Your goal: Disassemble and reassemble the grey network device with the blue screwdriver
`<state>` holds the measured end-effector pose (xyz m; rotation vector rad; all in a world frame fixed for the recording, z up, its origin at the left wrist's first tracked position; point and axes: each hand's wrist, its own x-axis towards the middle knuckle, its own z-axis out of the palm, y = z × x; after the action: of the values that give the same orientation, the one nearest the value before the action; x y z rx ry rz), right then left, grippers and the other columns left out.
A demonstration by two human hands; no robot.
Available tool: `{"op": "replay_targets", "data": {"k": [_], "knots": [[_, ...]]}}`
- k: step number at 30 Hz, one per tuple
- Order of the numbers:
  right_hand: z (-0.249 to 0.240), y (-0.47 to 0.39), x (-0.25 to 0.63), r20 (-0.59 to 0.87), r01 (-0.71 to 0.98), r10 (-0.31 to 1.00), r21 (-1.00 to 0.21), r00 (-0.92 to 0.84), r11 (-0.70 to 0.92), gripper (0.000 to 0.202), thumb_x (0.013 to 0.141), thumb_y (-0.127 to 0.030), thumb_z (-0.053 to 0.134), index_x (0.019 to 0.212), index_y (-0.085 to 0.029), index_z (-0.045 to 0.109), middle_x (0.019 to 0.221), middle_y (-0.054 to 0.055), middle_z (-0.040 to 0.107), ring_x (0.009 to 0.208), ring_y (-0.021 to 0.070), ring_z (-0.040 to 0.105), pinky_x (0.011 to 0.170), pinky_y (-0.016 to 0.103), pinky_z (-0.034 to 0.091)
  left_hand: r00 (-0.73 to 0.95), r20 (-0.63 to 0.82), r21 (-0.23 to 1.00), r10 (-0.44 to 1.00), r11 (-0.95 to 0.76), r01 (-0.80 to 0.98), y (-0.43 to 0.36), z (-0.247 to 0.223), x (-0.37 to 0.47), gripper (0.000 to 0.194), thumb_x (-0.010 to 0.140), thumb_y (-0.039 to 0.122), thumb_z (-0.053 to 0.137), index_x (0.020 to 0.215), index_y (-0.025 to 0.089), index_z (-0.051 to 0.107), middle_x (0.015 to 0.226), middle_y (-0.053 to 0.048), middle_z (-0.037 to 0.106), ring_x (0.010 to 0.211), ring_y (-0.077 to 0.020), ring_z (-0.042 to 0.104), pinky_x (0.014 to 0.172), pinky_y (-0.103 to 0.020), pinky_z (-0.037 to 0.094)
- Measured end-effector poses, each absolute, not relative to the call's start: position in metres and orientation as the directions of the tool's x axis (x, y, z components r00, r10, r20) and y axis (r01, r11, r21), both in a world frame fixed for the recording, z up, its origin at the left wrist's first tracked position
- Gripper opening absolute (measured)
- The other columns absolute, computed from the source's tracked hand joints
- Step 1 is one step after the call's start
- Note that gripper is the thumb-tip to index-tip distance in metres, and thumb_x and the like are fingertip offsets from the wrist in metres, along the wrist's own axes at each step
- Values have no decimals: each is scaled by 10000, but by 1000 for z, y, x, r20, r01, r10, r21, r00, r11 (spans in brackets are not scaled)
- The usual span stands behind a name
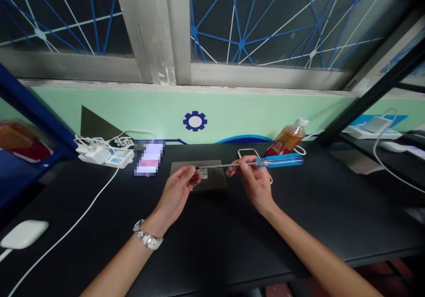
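Observation:
A screwdriver [280,160] with a clear blue handle and a long metal shaft is held level above the desk. My right hand [255,179] grips it where the shaft meets the handle, with the handle pointing right. The thumb and fingers of my left hand [179,186] are closed around its dark tip; whether a small part is also pinched there is hidden. Behind and below my hands lies a grey metal plate [214,183] with small holes. A small whitish piece [204,174] shows just beside my left fingertips. On my left wrist is a white-strapped watch [152,242].
Left of the plate lie a lit phone [149,157] and a white power strip [106,156] with cables. A drink bottle [288,136] stands at the back right, near a white loop-shaped item [248,151]. A white computer mouse [25,234] sits at far left on the black desk [315,208].

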<state>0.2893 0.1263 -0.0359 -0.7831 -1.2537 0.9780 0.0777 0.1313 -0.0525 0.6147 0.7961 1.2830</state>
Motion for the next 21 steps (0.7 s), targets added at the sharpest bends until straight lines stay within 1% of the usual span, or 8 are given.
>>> {"op": "replay_targets", "data": {"k": [2,7,10,12,14,16,19,21], "knots": [[-35,126,289,426,-176,904,-888,35,425,150,965,-379,593,959,-239,541,872,31,703,800,208,697,781,387,553,89,-178,778,980,195,-598,131,-53,79,211,749,248,845,901,136,749,923,-52,734,825,-129,680,815,-237,550],[-29,126,286,469,-234,882,-854,42,465,104,975,-321,584,963,-219,577,1060,71,699,811,200,708,715,373,575,104,-147,813,984,180,-554,133,-55,79,224,775,286,823,930,147,738,948,-53,734,853,-136,684,839,-256,550],[-21,127,286,495,-257,868,-835,38,487,80,987,-292,568,984,-213,556,982,67,729,785,199,719,681,362,581,92,-31,936,995,61,-347,137,-50,70,263,841,366,752,994,155,722,988,-77,731,868,-170,689,849,-312,556],[-12,130,287,520,-240,853,-822,56,517,86,987,-290,571,972,-210,547,936,55,729,736,185,717,653,346,582,92,140,987,986,-132,-88,141,-43,61,331,885,417,690,1124,188,691,1108,-99,714,976,-215,680,881,-364,552],[-3,137,286,541,-200,839,-817,59,541,119,989,-316,566,947,-208,542,883,39,718,663,166,703,603,325,579,186,336,903,923,-372,215,146,-35,55,466,875,450,689,1287,247,611,1300,-109,636,1189,-270,599,984,-434,510],[8,148,284,549,-156,835,-822,35,547,153,993,-347,556,924,-213,528,818,15,696,581,143,677,535,294,561,391,398,703,830,-550,451,151,-31,54,634,818,513,731,1380,291,542,1464,-107,515,1359,-321,458,1105,-521,404],[21,167,277,553,-74,833,-831,-24,551,165,994,-378,544,924,-237,493,730,-28,646,463,111,615,440,253,505,611,295,434,735,-672,599,161,-38,61,760,771,594,737,1432,302,501,1589,-103,368,1476,-382,272,1190,-618,213],[26,178,271,554,15,829,-831,-71,557,183,997,-400,527,914,-247,470,698,-41,620,418,99,586,401,240,466,658,223,351,719,-689,634,170,-48,65,682,824,618,667,1407,291,535,1587,-101,380,1482,-391,266,1193,-636,175]]}}
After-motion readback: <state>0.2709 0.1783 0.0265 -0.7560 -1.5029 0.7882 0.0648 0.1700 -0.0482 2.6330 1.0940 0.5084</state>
